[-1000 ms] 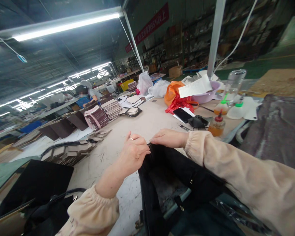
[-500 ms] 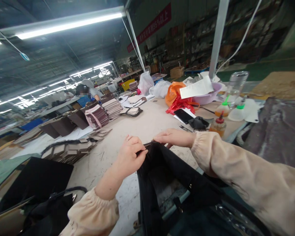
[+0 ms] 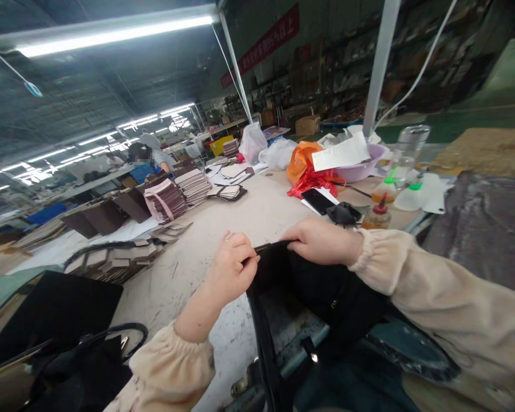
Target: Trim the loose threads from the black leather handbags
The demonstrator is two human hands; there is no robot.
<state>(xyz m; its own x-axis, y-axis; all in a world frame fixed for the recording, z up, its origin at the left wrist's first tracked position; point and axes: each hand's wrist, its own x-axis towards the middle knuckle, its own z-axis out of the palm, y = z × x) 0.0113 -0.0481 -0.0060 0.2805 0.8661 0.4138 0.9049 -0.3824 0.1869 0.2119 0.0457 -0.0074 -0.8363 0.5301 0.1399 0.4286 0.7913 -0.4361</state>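
Observation:
A black bag (image 3: 321,286) of soft material lies in front of me at the table's near edge, its opening towards me. A small metal fitting shines on a strap tab inside the opening. My left hand (image 3: 234,266) is closed in a pinch on the far left corner of the bag's rim. Further right along the same rim, my right hand (image 3: 321,240) grips the black edge between thumb and fingers; its fingertips are partly hidden behind the material.
Stacked cut pieces (image 3: 165,200) stand at the left, with fanned pieces (image 3: 129,257) nearer. Black bag parts (image 3: 60,320) lie at the lower left. A phone (image 3: 317,201), red plastic bag (image 3: 313,180), glue bottle (image 3: 376,214) and purple basin (image 3: 369,163) are at the right. A person (image 3: 148,154) works beyond.
My right hand has slid right along the rim, away from my left hand, and its stretched fingers have closed on the edge. The bag's right side has shifted and folded.

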